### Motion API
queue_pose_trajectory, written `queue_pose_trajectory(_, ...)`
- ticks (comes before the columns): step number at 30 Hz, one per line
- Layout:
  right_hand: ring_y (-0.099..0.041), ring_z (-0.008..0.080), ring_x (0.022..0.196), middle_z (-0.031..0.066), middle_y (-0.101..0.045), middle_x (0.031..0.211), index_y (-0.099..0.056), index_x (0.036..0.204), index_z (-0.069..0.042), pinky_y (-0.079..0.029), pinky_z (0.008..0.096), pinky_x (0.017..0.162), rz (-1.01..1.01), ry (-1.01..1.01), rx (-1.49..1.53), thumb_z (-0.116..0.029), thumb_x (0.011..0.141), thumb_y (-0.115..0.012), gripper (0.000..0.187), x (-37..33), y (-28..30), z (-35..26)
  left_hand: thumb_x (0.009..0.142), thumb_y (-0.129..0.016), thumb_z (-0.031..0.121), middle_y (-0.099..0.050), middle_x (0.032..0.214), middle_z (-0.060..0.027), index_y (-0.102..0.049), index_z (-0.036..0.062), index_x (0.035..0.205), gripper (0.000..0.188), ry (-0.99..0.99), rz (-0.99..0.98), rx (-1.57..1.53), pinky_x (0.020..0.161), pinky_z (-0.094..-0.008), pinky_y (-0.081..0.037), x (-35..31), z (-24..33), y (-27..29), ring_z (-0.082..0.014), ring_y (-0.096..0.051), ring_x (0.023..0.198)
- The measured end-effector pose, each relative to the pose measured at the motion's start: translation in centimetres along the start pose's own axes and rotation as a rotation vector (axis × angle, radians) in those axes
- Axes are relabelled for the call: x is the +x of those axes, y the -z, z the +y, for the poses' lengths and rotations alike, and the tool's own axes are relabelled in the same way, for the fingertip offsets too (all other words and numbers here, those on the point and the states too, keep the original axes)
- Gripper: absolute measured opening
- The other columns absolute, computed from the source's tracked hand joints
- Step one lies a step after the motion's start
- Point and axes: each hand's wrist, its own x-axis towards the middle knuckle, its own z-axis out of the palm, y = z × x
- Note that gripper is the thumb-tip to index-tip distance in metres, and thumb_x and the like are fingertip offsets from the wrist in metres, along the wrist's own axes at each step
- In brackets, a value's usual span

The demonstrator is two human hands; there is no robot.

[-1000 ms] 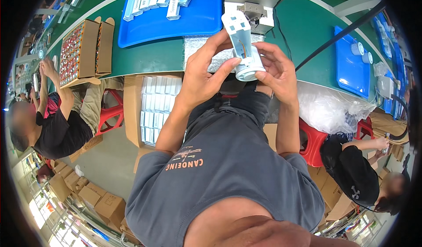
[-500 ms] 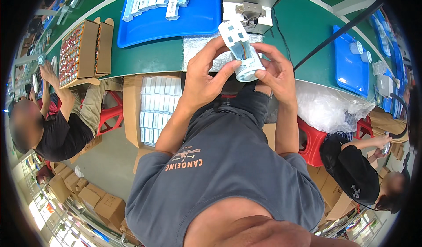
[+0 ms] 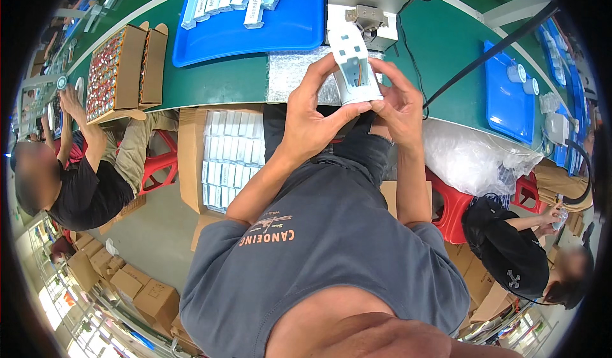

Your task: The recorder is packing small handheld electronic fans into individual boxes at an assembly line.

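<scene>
Between my hands is a white plastic housing [image 3: 348, 47] with an open cutout, small square holes at its far end and a wire inside. It is held up above my lap, in front of the bench edge. My left hand [image 3: 311, 119] closes on its left side, the thumb laid across the near rim. My right hand [image 3: 403, 113] grips the right side, its thumb tip close to the left thumb. The fingers behind the housing are partly hidden. A metal bench machine [image 3: 366, 14] stands just beyond it, next to a silvery mat [image 3: 290, 81].
A blue tray [image 3: 274, 36] at the far left bears several slim white-and-blue packages [image 3: 254, 7]. Left stands a carton [image 3: 131, 65] of small round-ended parts; below the bench, an open box [image 3: 191, 160]. A black rod [image 3: 491, 52] slants across the right. Co-workers sit on both sides.
The housing has turned in my hands, so its round near end no longer faces up. My left thumb has slid right along the rim, closer to my right thumb.
</scene>
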Motion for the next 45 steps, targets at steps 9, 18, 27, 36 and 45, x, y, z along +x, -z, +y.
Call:
queue_pose_trajectory(9, -0.057, 0.0087, 0.072, 0.0039, -0.062, 0.089, -0.061, 0.127, 0.000, -0.045, 0.0223, 0.062, -0.021, -0.092, -0.572, -0.009, 0.084, -0.074, 0.045, -0.2, 0.7, -9.2, 0.082, -0.080, 0.018, -0.060, 0.137, -0.0145, -0.049, 0.0076, 0.144, 0.070, 0.115, -0.580, 0.247, 0.105, -0.0405, -0.046, 1.9, 2.6, 3.2, -0.0341, -0.058, 0.127)
queue_pose_trajectory(18, -0.052, 0.0043, 0.060, 0.0009, -0.061, 0.075, -0.064, 0.102, 0.001, -0.036, 0.0202, 0.052, 0.029, -0.221, -0.663, -0.022, 0.088, -0.070, 0.028, -2.9, 7.4, -13.2, 0.089, -0.075, 0.019, -0.068, 0.115, -0.0125, -0.067, 0.0020, 0.116, 0.033, -0.012, -0.785, -0.071, 0.091, -0.0368, -0.052, 5.5, 2.7, 2.8, -0.0263, -0.067, 0.103)
queue_pose_trajectory(27, -0.034, 0.0026, 0.043, -0.0072, -0.044, 0.060, -0.062, 0.082, -0.007, -0.020, 0.0240, 0.039, 0.229, -0.286, -0.972, -0.034, 0.095, -0.058, 0.031, 9.5, 21.4, -17.0, 0.082, -0.081, 0.026, -0.055, 0.130, -0.0192, -0.064, 0.0010, 0.117, 0.046, -0.226, 0.124, 1.163, 0.101, -0.0483, -0.044, 15.7, -6.6, 9.7, -0.0372, -0.055, 0.121)
queue_pose_trajectory(36, -0.073, 0.0276, 0.083, 0.0198, -0.070, 0.094, -0.053, 0.118, 0.003, -0.060, 0.0327, 0.071, 0.464, -0.190, -0.425, -0.025, 0.097, -0.061, 0.035, 39.0, 30.7, -2.1, 0.084, -0.071, 0.008, -0.057, 0.127, -0.0145, -0.060, 0.0018, 0.117, 0.036, -0.054, 0.031, 1.189, 0.117, -0.0580, -0.022, 16.5, -7.4, 11.3, -0.0351, -0.048, 0.131)
queue_pose_trajectory(45, -0.070, 0.0477, 0.090, 0.0333, -0.058, 0.104, -0.037, 0.108, 0.020, -0.066, 0.0551, 0.078, 0.471, -0.017, 0.087, -0.012, 0.095, -0.066, 0.044, 60.4, 25.7, 12.6, 0.083, -0.071, 0.003, -0.067, 0.117, -0.0079, -0.059, 0.0060, 0.120, 0.039, 0.010, -0.080, 1.175, 0.119, -0.0614, -0.017, 17.1, -6.8, 11.7, -0.0316, -0.054, 0.129)
